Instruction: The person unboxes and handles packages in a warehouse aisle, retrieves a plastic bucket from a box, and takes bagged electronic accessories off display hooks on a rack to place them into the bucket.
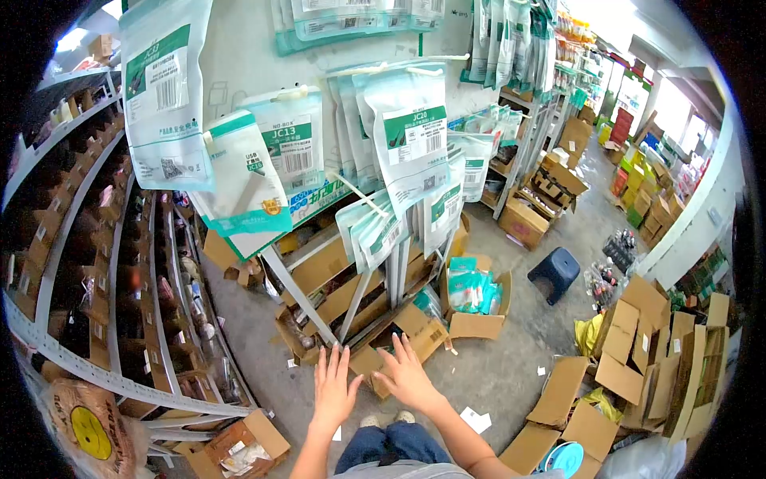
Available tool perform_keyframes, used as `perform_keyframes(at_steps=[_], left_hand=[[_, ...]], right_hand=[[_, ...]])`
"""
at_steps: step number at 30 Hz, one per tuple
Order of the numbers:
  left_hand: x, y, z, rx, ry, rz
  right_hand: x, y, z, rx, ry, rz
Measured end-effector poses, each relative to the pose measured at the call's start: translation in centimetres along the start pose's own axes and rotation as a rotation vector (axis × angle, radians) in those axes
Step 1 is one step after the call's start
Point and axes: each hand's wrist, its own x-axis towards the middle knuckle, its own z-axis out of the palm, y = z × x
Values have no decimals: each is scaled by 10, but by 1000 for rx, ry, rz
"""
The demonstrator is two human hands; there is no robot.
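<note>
Both hands are held out over the floor, low in the middle of the head view. My left hand has its fingers spread and holds nothing. Just right of it, my right hand is also spread and empty. Beyond the fingertips is an open cardboard box under the display rack. Above hang teal and white pouches on hooks: a JC20 pouch, a JC13 pouch and a large JC33 pouch. A USB pouch hangs tilted.
Curved shelving with small cardboard bins lines the left. A box of teal packets stands beyond my right hand. At right are a blue stool and several open cartons. A box lies at lower left.
</note>
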Motion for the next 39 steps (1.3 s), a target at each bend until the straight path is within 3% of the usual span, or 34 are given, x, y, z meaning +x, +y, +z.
perform_keyframes(at_steps=[20, 33, 39], left_hand=[[10, -19, 8, -55, 8, 75], [30, -10, 29, -105, -129, 191], [34, -3, 60, -112, -270, 277]], right_hand=[[-19, 6, 18, 30, 38, 124], [-57, 25, 14, -32, 58, 378], [-113, 46, 29, 19, 149, 630]])
